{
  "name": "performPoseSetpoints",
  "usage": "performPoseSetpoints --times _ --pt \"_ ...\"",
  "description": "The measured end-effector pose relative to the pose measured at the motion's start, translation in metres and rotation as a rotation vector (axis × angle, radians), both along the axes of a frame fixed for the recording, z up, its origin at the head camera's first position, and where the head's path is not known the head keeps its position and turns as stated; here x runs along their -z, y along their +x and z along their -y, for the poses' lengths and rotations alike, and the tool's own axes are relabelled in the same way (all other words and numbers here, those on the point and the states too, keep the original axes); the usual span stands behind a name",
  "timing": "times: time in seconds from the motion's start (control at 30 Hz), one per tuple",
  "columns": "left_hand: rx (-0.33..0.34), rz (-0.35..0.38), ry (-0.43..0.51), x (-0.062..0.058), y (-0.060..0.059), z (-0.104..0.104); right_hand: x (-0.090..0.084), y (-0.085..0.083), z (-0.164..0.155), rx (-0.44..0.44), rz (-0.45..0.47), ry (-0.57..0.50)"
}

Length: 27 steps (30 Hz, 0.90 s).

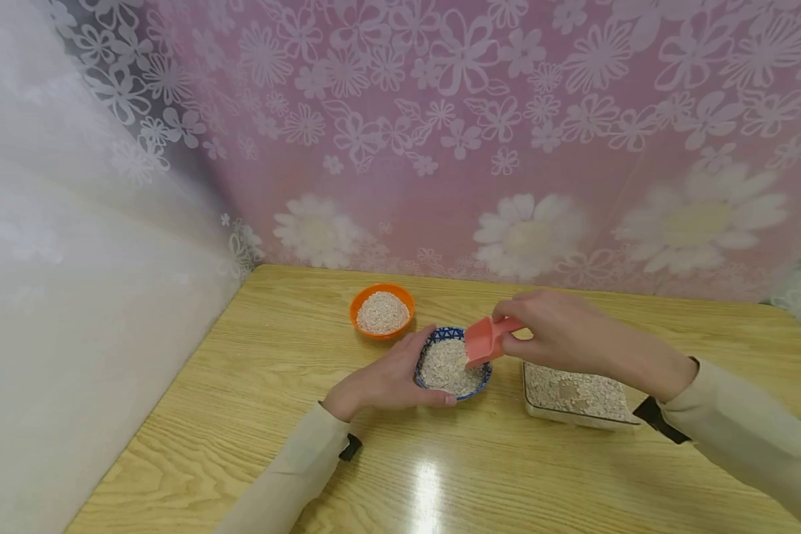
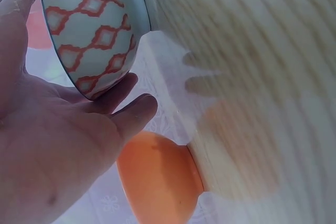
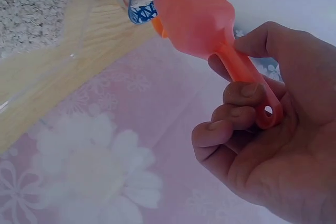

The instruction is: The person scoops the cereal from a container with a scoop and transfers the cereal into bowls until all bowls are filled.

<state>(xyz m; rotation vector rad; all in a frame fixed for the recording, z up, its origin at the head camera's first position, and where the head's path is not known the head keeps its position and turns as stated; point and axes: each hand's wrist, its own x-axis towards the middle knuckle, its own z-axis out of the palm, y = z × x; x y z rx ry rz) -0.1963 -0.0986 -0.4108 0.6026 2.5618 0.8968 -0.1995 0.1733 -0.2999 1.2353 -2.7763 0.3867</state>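
Note:
A patterned bowl (image 1: pixel 451 386) holds pale oat flakes (image 1: pixel 449 367). Its rim is blue and white inside; the outer wall (image 2: pixel 100 30) is white with an orange-red pattern in the left wrist view. My left hand (image 1: pixel 390 378) grips this bowl from the left, thumb on the near side and fingers round the far side. Above the bowl's right rim, a pink plastic scoop (image 1: pixel 483 341) tips down toward the flakes. My right hand (image 1: pixel 554 330) holds the scoop by its handle (image 3: pixel 244 72), fingers curled round it. The inside of the scoop is hidden in the right wrist view.
An orange bowl (image 1: pixel 354 311) with a heap of flakes (image 1: pixel 383 312) stands behind and left of the patterned bowl. Below my right forearm is a clear rectangular container (image 1: pixel 581 420) of flakes. The wooden table (image 1: pixel 254 400) meets a flowered pink curtain (image 1: pixel 407 148) at the back.

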Motion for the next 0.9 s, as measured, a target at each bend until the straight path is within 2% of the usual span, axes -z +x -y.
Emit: performPoseSetpoints --times 0.17,0.3,0.43,0.67,0.73,0.8,0.9 --pt "0.004 0.007 0.010 -0.001 0.000 0.000 -0.008 0.003 0.004 -0.009 -0.016 0.031" --pt "0.006 0.013 0.011 -0.001 0.001 0.000 -0.008 0.006 0.001 -0.036 -0.097 0.024" --pt "0.004 0.016 0.009 0.000 0.001 0.001 -0.003 0.009 -0.010 -0.023 -0.151 -0.023" --pt "0.006 -0.001 0.009 0.000 0.002 0.002 0.010 0.014 -0.061 0.096 -0.017 -0.197" --pt "0.005 -0.004 0.007 0.000 0.002 0.002 0.015 0.017 -0.081 0.125 -0.007 -0.235" --pt "0.003 -0.010 0.004 0.000 0.003 0.001 0.021 0.019 -0.101 0.157 -0.041 -0.226" --pt "0.007 -0.016 -0.005 0.000 0.005 0.001 0.028 0.024 -0.124 0.228 -0.045 -0.139"
